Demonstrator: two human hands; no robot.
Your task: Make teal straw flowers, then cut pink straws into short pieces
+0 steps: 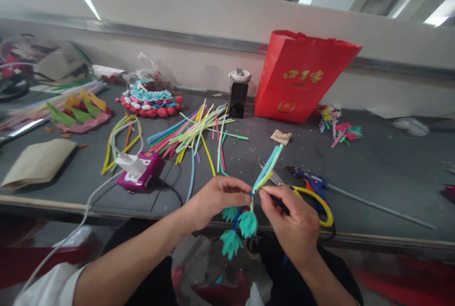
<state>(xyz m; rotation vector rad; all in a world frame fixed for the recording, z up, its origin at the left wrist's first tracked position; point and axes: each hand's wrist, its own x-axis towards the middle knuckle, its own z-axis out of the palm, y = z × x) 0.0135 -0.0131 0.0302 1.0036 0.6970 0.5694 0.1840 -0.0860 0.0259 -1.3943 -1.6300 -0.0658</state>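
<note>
My left hand [216,197] and my right hand [291,218] pinch, from either side, a small bundle of pipe-cleaner stems [267,167] in teal, blue and yellow that points up to the right. Three fluffy teal flower heads [239,226] hang from the bundle below my fingers, over the table's front edge. Both hands are closed in a pinch. Scissors with yellow handles [320,202] lie on the dark table [384,164] just behind my right hand.
A pile of coloured stems [194,133] lies mid-table. A magenta device with a white plug [139,168], a blue glue gun [311,180], a red bag [302,76], a black bottle [238,93], a flower basket [151,100] and folded paper [37,161] stand around.
</note>
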